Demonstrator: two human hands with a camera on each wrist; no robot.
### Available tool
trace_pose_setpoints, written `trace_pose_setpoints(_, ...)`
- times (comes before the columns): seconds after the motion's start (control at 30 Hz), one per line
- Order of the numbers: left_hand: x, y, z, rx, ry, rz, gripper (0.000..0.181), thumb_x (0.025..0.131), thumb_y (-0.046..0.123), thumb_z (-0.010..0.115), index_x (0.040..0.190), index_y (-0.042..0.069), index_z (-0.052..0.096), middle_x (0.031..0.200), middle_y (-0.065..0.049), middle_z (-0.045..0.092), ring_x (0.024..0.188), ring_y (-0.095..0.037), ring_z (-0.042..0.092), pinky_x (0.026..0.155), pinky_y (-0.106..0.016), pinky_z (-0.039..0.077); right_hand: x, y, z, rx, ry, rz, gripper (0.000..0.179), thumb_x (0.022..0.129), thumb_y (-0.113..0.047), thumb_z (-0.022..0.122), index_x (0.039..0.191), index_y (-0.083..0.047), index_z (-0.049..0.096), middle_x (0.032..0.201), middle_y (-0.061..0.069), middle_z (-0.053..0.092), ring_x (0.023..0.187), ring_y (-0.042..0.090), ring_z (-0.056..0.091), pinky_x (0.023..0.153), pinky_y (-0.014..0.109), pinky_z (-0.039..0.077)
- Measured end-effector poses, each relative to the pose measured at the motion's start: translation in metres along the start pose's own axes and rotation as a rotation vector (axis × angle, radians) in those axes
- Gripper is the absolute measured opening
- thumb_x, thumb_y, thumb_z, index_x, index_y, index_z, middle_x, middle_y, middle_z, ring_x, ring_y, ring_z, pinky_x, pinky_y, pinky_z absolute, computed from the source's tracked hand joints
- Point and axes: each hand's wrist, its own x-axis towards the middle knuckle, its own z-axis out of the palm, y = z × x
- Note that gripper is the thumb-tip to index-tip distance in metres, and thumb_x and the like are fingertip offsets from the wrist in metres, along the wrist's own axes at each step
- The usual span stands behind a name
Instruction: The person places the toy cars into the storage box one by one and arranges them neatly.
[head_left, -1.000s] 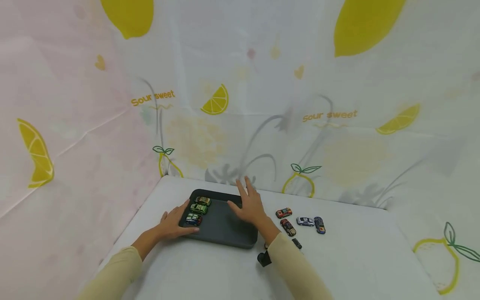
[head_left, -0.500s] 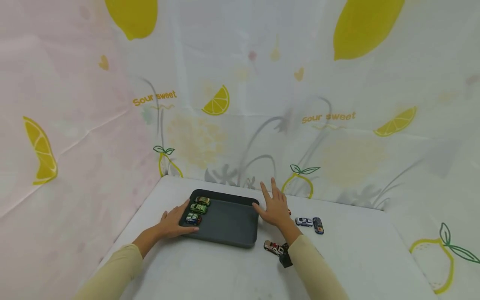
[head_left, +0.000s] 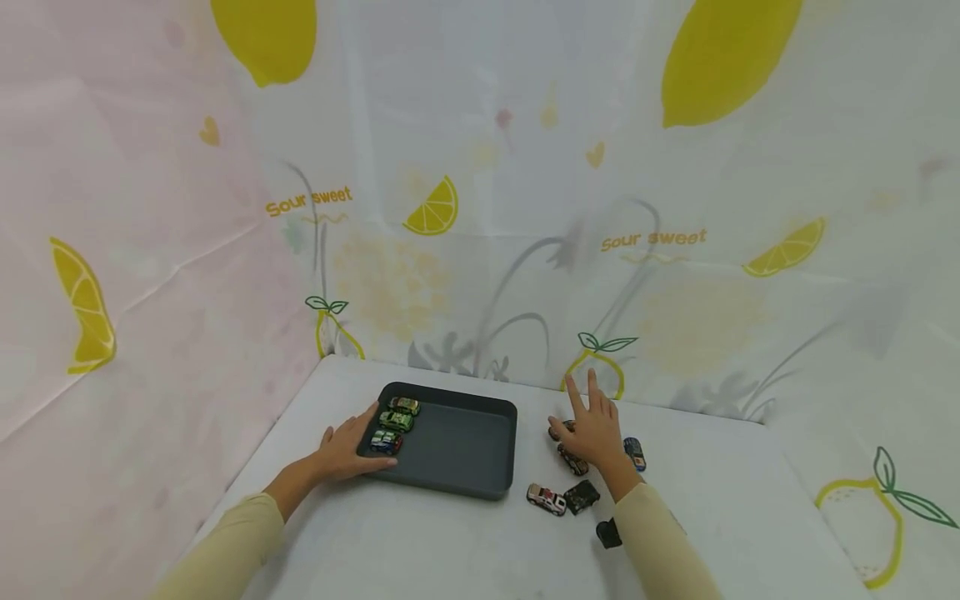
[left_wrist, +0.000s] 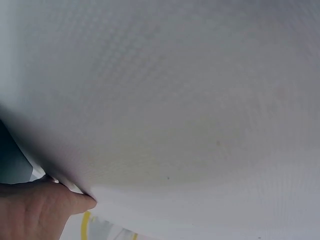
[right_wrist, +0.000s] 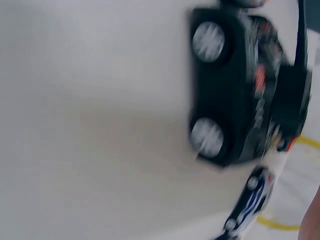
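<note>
Right hand (head_left: pixel 598 432) spread over loose toy cars (head_left: pixel 546 499)
Head: these cars lie right of the tray (head_left: pixel 461 450), probably light, stiff and prone to roll; pinching across the sides should suit. The left hand (head_left: pixel 345 447), thumb and fingers apart, touches the tray's edge. Left wrist: that hand, partly cropped. Right wrist: a blurred black car (right_wrist: pixel 220 92).

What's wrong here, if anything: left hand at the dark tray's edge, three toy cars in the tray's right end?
Wrong end: the head view shows the three toy cars in the left end of the dark tray. The left hand is at its edge, as stated.
</note>
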Motion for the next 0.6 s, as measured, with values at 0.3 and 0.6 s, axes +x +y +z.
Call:
trace_pose_setpoints(0.3, 0.001, 0.001, -0.001, 0.019, -0.003, 0.005, 0.117, 0.078, 0.065, 0.071, 0.160, 0.009, 0.008, 0.160, -0.025, 0.026, 0.145, -0.049, 0.024, 0.109, -0.075, 0.009, -0.021, 0.027, -0.011, 0.019, 0.048, -0.011, 0.083, 0.092, -0.049, 0.061, 0.158, -0.016, 0.023, 0.163, 0.025, 0.007, 0.138, 0.050, 0.032, 0.108, 0.066, 0.026)
trace_pose_setpoints(0.6, 0.002, -0.001, 0.000, 0.013, -0.002, 0.020, 0.117, 0.079, 0.065, 0.070, 0.160, 0.010, 0.006, 0.159, -0.027, 0.024, 0.144, -0.052, 0.022, 0.108, -0.076, 0.008, -0.040, 0.048, -0.023, -0.044, 0.027, -0.014, 0.087, 0.091, -0.051, 0.061, 0.159, -0.019, 0.019, 0.163, 0.025, 0.004, 0.136, 0.050, 0.035, 0.106, 0.065, 0.030)
